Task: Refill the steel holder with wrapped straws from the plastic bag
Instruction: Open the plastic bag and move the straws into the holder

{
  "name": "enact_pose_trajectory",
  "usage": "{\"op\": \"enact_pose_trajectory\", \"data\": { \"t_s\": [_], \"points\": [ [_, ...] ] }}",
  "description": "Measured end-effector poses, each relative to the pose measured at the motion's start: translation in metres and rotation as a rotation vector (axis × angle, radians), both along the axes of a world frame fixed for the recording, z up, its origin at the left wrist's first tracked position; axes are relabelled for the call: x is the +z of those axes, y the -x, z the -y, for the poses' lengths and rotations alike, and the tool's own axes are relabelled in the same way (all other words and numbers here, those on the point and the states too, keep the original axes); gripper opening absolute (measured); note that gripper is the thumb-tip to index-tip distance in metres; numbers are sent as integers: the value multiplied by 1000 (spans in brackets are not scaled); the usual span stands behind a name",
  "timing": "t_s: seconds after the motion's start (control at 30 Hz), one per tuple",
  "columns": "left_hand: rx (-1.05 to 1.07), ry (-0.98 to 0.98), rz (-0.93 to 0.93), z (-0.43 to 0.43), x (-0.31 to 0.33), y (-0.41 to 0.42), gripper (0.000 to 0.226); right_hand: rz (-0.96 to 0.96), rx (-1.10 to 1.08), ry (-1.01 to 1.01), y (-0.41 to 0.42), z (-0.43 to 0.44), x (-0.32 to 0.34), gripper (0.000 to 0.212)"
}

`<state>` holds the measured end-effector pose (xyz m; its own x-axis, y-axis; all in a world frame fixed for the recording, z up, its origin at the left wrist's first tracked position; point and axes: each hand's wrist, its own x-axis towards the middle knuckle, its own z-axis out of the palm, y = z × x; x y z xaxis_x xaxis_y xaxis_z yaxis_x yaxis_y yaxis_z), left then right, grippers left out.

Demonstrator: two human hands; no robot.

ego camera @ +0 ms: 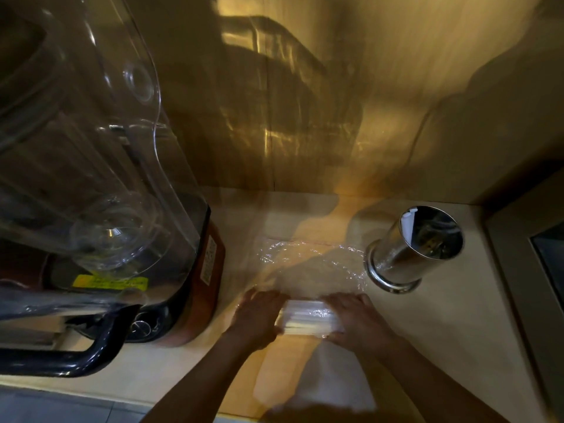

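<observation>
A bundle of white wrapped straws [308, 320] lies crosswise on the counter inside a clear plastic bag [308, 264]. The bag spreads away from me toward the wall. My left hand [259, 315] grips the bundle's left end and my right hand [358, 320] grips its right end, both through the plastic. The steel holder [412, 248] stands at the right, past the bag's far right corner. It is a shiny cylinder on a flared base, and its open mouth looks dark inside.
A large blender [100, 193] with a clear sound cover, brown base and black handle fills the left side. A gold-toned wall [335, 102] backs the counter. A dark framed panel [546, 270] borders the right edge. The counter's front edge [122, 398] runs below my forearms.
</observation>
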<state>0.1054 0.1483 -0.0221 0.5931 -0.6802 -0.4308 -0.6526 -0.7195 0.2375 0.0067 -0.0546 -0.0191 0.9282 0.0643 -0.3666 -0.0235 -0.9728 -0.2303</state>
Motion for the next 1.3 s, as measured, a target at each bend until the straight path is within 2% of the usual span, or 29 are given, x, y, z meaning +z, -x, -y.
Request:
{"op": "enact_pose_trajectory", "data": {
  "t_s": [0.13,0.3,0.33,0.4,0.53,0.6,0.7,0.73,0.87,0.97,1.0,1.07,1.17,1.23,1.3],
  "points": [
    [10,49,153,6,8,3,51,15,11,32,-4,1,5,63],
    [94,72,321,21,14,9,41,387,25,97,-10,-4,22,21],
    [98,72,314,20,13,10,41,399,39,131,-9,-5,24,20],
    [82,84,264,16,9,15,38,328,81,129,-4,0,20,33],
    [80,94,201,3,7,29,66,182,85,-53,3,9,15,57],
    [70,134,216,-1,8,32,63,192,31,-141,4,10,15,49],
    [20,225,268,0,11,32,31,269,-38,-189,1,10,14,16],
    [36,241,282,1,11,31,35,255,-60,-177,0,10,13,12],
    [46,180,143,2,12,21,66,14,-116,-125,-3,9,7,59],
    [-42,60,59,2,13,14,70,-77,-99,-90,0,8,1,72],
    [-32,65,51,2,12,14,70,-102,-111,-95,1,8,0,70],
    [0,105,66,4,13,16,66,-123,-125,-128,2,6,2,51],
    [-41,59,182,8,14,19,49,-89,-90,-105,2,5,7,30],
    [-3,23,246,12,18,19,43,7,-84,-41,1,6,9,32],
    [61,38,318,18,25,18,38,193,-47,47,1,7,14,32]
  ]
}}
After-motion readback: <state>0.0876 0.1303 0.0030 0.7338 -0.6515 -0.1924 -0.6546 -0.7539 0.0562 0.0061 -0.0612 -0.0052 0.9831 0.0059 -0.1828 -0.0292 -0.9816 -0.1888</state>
